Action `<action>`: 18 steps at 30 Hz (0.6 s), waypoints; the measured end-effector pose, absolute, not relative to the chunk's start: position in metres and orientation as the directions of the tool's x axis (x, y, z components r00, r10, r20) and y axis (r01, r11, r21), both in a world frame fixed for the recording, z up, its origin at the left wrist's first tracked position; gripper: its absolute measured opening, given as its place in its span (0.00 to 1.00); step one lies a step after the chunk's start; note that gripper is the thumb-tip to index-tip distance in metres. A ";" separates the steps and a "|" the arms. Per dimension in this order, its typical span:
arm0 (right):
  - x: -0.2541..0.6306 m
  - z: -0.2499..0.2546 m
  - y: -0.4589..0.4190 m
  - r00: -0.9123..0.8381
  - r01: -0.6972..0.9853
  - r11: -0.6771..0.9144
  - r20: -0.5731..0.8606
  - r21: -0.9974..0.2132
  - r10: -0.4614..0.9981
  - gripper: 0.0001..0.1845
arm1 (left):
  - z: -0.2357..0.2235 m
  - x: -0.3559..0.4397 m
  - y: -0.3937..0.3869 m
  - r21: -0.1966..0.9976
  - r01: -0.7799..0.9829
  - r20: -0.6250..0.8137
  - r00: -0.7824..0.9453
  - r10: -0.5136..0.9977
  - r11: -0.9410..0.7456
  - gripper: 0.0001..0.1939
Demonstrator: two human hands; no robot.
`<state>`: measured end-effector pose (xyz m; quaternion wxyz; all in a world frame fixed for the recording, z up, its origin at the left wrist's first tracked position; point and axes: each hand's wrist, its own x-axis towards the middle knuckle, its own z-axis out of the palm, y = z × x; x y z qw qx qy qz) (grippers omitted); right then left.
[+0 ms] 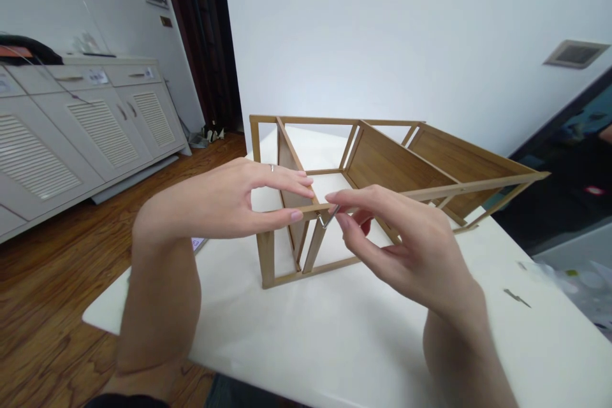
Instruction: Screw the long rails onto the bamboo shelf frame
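Right hand [396, 248]: thumb and fingers together, pinching a small metal hex key [327, 218], its end at a wooden rail [310, 209]. Left hand [215, 201]: thumb and fingers apart, either side of the same rail, a ring [271, 167] on one finger. Rail belongs to a wooden shelf frame [382, 140], resting at 12 o'clock on the white bench [306, 344]. Small metal piece [516, 298] lies on the bench at 3 o'clock, crumpled plastic [578, 293] just past it. Farther off, white cabinets [95, 134] stand at 10 o'clock on a wood floor [95, 255].
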<state>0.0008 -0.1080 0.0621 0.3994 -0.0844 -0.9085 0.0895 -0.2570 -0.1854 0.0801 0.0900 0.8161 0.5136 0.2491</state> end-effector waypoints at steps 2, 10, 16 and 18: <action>0.006 0.064 -0.107 -0.681 0.125 0.968 0.690 -0.219 0.245 0.11 | 0.080 -0.257 -0.186 0.395 0.801 0.304 0.348 0.887 -0.449 0.20; 0.014 0.070 -0.101 -0.705 0.207 0.947 0.634 -0.245 0.318 0.02 | 0.082 -0.254 -0.188 0.367 0.826 0.320 0.318 0.892 -0.427 0.20; 0.018 0.067 -0.094 -0.843 0.267 0.909 0.380 -0.320 0.381 0.10 | 0.080 -0.248 -0.185 0.323 0.831 0.378 0.326 0.866 -0.454 0.16; 0.015 0.063 -0.094 -0.878 0.243 0.914 0.327 -0.325 0.350 0.10 | 0.079 -0.248 -0.184 0.321 0.832 0.386 0.322 0.864 -0.453 0.15</action>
